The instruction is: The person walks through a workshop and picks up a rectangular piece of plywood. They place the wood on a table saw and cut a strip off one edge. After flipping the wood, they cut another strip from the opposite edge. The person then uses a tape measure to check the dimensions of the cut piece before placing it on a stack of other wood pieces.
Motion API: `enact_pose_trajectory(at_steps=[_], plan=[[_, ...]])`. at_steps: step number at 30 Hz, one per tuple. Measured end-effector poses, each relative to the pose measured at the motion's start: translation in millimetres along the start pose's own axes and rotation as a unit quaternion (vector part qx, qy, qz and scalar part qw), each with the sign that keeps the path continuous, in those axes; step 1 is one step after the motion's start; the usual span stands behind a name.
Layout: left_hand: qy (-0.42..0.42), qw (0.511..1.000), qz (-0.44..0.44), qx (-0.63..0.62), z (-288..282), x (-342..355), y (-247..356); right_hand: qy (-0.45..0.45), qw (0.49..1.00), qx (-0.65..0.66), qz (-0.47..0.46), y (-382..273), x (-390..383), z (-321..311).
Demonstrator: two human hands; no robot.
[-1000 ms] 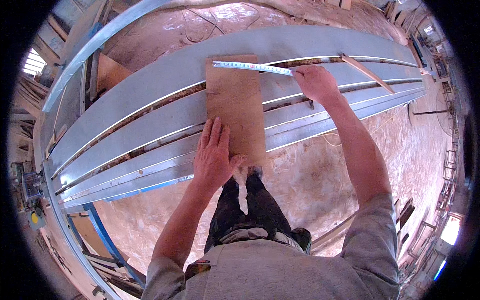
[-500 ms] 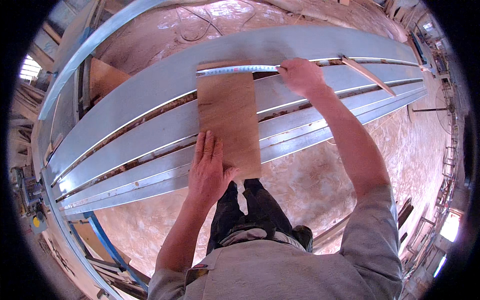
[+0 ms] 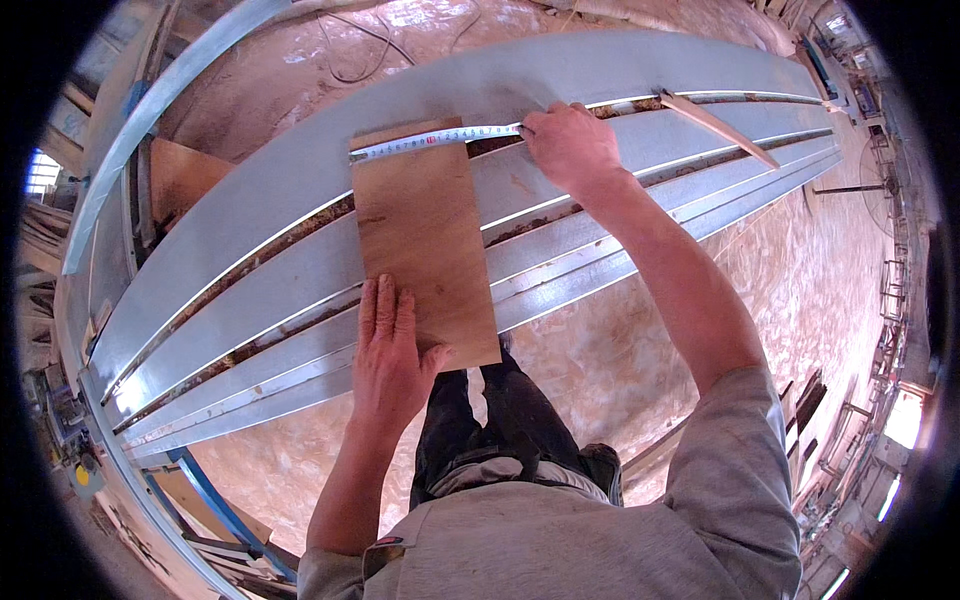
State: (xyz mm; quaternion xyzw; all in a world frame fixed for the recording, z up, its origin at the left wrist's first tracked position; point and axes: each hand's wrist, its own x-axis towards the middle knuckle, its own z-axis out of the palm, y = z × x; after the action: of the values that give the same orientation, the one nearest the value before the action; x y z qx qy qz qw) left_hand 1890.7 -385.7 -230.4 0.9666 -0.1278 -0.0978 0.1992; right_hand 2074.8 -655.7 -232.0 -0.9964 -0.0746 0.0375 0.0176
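Note:
A thin brown rectangular wooden board [image 3: 425, 240] lies crosswise over the slats of a long grey metal-topped bench [image 3: 560, 75]. Across the board's far end runs the pulled-out white blade of a tape measure [image 3: 435, 138], its end at the board's far left corner. My right hand [image 3: 570, 148] is closed around the tape to the right of the board; its case is hidden in my fingers. My left hand [image 3: 390, 350] rests at the board's near left edge, fingers stretched forward and thumb out over the wood.
A narrow wooden strip [image 3: 720, 132] lies slantwise on the bench's right part. Brown-filled gaps run between the metal slats. Beyond the bench, a dark cable [image 3: 370, 65] curls on the dusty floor. A blue metal frame [image 3: 215, 500] stands at the lower left.
The whole view has tilted and shifted slightly, so the board and hands appear further left. Both hands, the board and the tape keep about the same arrangement.

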Motion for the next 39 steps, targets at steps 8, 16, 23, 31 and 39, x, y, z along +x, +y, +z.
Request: enact_pose_trajectory(at_steps=[8,16,23,31,39], plan=[[-0.002,1.000,0.007,0.005,0,0,0,0.001,0.999,-0.032,-0.001,-3,0,1],[-0.003,1.000,0.009,0.005,-3,-1,-1,0.013,1.000,-0.007,0.004,-3,-1,5],[-0.028,0.999,-0.008,0.016,-5,1,3,0.035,0.939,0.316,0.128,22,-13,-13],[-0.021,1.000,-0.005,0.013,-1,0,3,0.037,0.963,0.146,0.222,94,-50,16],[0.027,0.998,-0.056,0.023,3,-8,9,0.164,0.964,0.110,0.181,124,-41,7]])
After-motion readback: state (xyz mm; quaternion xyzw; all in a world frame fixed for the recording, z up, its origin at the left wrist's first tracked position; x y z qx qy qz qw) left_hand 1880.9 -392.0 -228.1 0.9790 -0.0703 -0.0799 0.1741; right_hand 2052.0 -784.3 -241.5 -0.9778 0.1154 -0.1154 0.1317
